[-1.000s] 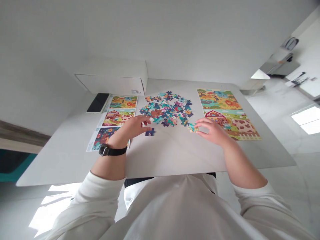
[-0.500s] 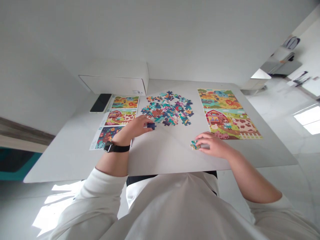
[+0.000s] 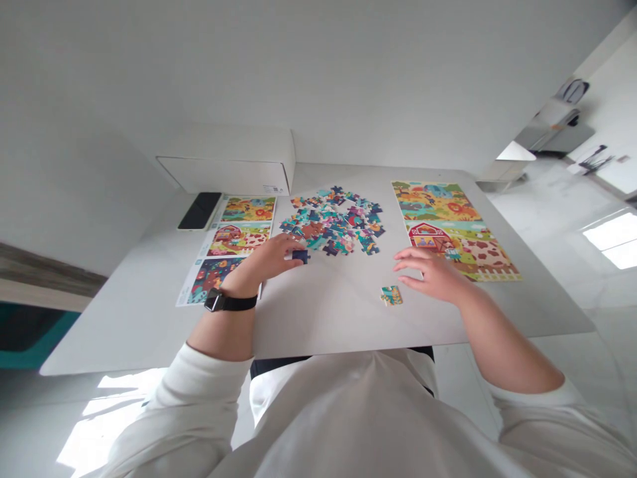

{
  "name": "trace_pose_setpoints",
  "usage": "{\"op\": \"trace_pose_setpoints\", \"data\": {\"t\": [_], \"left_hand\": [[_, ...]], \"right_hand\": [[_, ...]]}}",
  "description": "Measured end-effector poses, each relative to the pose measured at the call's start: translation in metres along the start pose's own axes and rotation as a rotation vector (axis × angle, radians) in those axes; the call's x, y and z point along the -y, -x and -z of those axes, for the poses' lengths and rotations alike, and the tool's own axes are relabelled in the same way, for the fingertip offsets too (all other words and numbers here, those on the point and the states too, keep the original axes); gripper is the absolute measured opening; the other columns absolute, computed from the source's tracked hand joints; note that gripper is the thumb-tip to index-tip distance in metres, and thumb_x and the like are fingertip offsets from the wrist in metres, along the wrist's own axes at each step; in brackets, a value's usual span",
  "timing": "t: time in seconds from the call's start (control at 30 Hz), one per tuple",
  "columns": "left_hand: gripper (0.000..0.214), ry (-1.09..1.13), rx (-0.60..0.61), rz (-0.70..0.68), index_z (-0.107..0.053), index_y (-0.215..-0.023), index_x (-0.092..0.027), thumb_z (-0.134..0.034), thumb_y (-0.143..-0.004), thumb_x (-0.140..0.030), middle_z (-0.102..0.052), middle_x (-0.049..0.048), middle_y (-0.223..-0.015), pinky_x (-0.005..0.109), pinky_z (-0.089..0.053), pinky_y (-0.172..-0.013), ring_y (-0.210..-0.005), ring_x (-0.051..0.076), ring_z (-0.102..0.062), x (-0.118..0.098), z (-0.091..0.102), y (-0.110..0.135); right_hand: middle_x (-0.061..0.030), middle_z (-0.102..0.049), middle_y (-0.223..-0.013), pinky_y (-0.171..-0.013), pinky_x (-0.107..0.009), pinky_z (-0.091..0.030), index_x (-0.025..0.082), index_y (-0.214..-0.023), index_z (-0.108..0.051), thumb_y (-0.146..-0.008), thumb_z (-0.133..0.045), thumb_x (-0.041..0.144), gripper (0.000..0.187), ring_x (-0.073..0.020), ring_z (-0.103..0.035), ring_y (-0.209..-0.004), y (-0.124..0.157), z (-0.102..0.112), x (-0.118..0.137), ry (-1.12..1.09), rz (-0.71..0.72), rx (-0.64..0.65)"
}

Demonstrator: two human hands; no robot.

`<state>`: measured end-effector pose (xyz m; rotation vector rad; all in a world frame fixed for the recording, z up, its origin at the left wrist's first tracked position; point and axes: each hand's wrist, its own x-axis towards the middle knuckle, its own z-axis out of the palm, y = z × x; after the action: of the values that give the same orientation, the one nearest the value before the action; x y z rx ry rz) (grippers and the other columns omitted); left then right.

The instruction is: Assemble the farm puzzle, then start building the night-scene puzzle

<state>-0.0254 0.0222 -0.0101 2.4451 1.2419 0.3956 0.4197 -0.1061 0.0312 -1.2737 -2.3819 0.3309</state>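
Note:
My left hand (image 3: 271, 257) is closed at the near left edge of the jigsaw pile, with a dark blue puzzle piece (image 3: 301, 256) between thumb and fingers. Loose jigsaw pieces (image 3: 338, 222) lie heaped beyond it, mostly teal, pink, brown and navy. My right hand (image 3: 430, 272) is open with fingers apart and nothing in them, at the near left corner of the right-hand picture. Below its fingertips a teal and yellow puzzle piece (image 3: 391, 296) lies by itself on the table.
A sheet with three small pictures (image 3: 239, 239) lies partly under my left forearm, a black phone (image 3: 200, 211) beside it. Behind stands a white box (image 3: 223, 174) against the wall. On the right lie a safari picture (image 3: 438, 201) and a farm picture (image 3: 462, 251) on the white table (image 3: 323, 318).
My right hand has let go of the teal and yellow piece and lifted away from it, up and to the right. My left hand stays with the dark blue piece.

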Motion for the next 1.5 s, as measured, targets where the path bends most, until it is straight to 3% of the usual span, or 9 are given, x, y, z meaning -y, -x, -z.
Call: {"op": "trace_pose_setpoints", "data": {"t": [0.1,0.23,0.37,0.53,0.83,1.03,1.23,1.37,1.5], "left_hand": [[0.042,-0.006,-0.045,0.02,-0.081,-0.127,-0.024,-0.068,-0.094,-0.046,-0.076,0.012,-0.132,0.044,-0.055,-0.109,-0.115,0.03,-0.071,-0.004,-0.001,-0.002],[0.041,0.005,-0.161,-0.046,-0.079,-0.132,-0.023,-0.064,-0.101,-0.044,-0.075,0.0127,-0.136,0.047,-0.052,-0.117,-0.13,0.031,-0.067,-0.023,-0.012,-0.004],[0.049,-0.066,-0.042,-0.195,-0.071,-0.148,-0.026,-0.066,-0.102,-0.044,-0.063,0.0132,-0.158,0.053,-0.043,-0.128,-0.149,0.034,-0.056,-0.05,-0.032,-0.006],[0.058,-0.175,0.023,-0.194,-0.063,-0.158,-0.025,-0.066,-0.104,-0.048,-0.053,0.0153,-0.169,0.053,-0.035,-0.134,-0.157,0.037,-0.047,-0.062,-0.051,-0.014],[0.062,-0.17,0.032,-0.152,-0.056,-0.164,-0.018,-0.057,-0.108,-0.045,-0.045,0.0188,-0.174,0.054,-0.03,-0.137,-0.164,0.037,-0.039,-0.054,-0.052,-0.035],[0.053,-0.095,-0.107,-0.159,-0.064,-0.155,-0.018,-0.057,-0.109,-0.044,-0.055,0.0188,-0.166,0.052,-0.037,-0.134,-0.159,0.033,-0.047,-0.05,-0.039,-0.028],[0.04,-0.114,-0.253,0.07,-0.071,-0.142,-0.021,-0.053,-0.109,-0.035,-0.068,0.0142,-0.15,0.049,-0.047,-0.126,-0.144,0.031,-0.061,-0.022,-0.018,-0.018],[0.043,-0.182,-0.273,0.311,-0.068,-0.144,-0.019,-0.054,-0.104,-0.026,-0.068,0.0157,-0.146,0.049,-0.05,-0.121,-0.139,0.033,-0.063,-0.003,-0.008,-0.015],[0.045,-0.23,-0.236,0.391,-0.068,-0.145,-0.021,-0.059,-0.102,-0.031,-0.067,0.015,-0.146,0.05,-0.051,-0.118,-0.135,0.036,-0.064,-0.007,-0.005,-0.015]], "right_hand": [[-0.0093,-0.075,-0.127,-0.11,-0.048,-0.058,0.028,-0.117,-0.08,-0.102,-0.071,0.029,0.019,-0.0288,-0.073,-0.119,-0.032,0.006,-0.009,0.067,-0.027,-0.045],[-0.0121,-0.073,-0.129,-0.109,-0.047,-0.057,0.026,-0.131,-0.078,-0.098,-0.076,0.027,0.033,-0.0314,-0.072,-0.121,-0.074,-0.017,-0.016,0.136,-0.094,0.108],[-0.0116,-0.072,-0.127,-0.103,-0.04,-0.058,0.027,-0.131,-0.08,-0.096,-0.077,0.016,0.037,-0.0282,-0.075,-0.113,-0.097,-0.051,-0.015,0.157,-0.145,0.227],[-0.0121,-0.07,-0.127,-0.103,-0.037,-0.056,0.026,-0.125,-0.083,-0.098,-0.071,0.011,0.033,-0.0274,-0.073,-0.115,-0.105,-0.066,-0.022,0.129,-0.166,0.172],[-0.013,-0.072,-0.127,-0.108,-0.043,-0.057,0.023,-0.125,-0.083,-0.098,-0.068,0.01,0.034,-0.0292,-0.071,-0.12,-0.125,-0.075,-0.046,0.181,-0.141,0.067],[-0.0143,-0.075,-0.131,-0.111,-0.047,-0.056,0.021,-0.128,-0.081,-0.099,-0.065,0.014,0.033,-0.031,-0.071,-0.122,-0.118,-0.073,-0.036,0.171,-0.077,-0.02],[-0.0093,-0.075,-0.144,-0.116,-0.052,-0.051,0.027,-0.138,-0.078,-0.106,-0.062,0.026,0.036,-0.0312,-0.066,-0.133,-0.112,-0.082,-0.022,0.115,0.134,0.034],[-0.0111,-0.073,-0.148,-0.116,-0.055,-0.051,0.026,-0.138,-0.079,-0.104,-0.065,0.026,0.036,-0.0338,-0.066,-0.134,-0.111,-0.086,-0.026,0.187,0.064,0.042],[-0.0123,-0.072,-0.15,-0.116,-0.056,-0.051,0.025,-0.14,-0.078,-0.103,-0.067,0.026,0.038,-0.0351,-0.065,-0.136,-0.109,-0.086,-0.03,0.231,0.011,0.008]]}}
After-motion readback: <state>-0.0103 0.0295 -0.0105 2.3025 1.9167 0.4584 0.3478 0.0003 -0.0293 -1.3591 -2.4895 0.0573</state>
